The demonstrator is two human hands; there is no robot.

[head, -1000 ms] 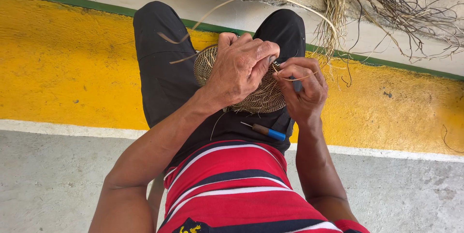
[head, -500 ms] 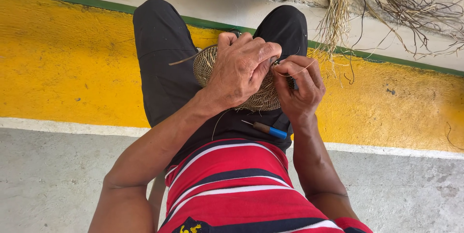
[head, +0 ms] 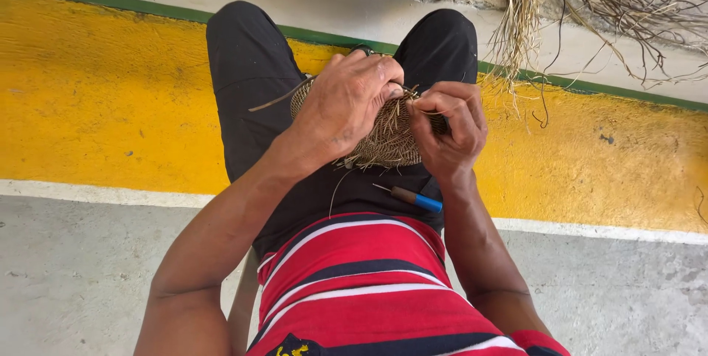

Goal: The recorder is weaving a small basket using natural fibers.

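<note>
The woven disc (head: 387, 138) rests on my lap, between my knees. Since a second ago my left hand (head: 346, 109) has slid further across its top face, grip closed over the rim; my right hand (head: 450, 135) has come up to the disc's right edge, fingers pinched shut on a strand, so the weave is being tightened there. Just below the disc lies a blue-handled awl (head: 413, 198) on my dark shorts (head: 243, 68). Beyond the disc, loose fibre bundle (head: 560, 9) on the ledge. No containers in view.
</note>
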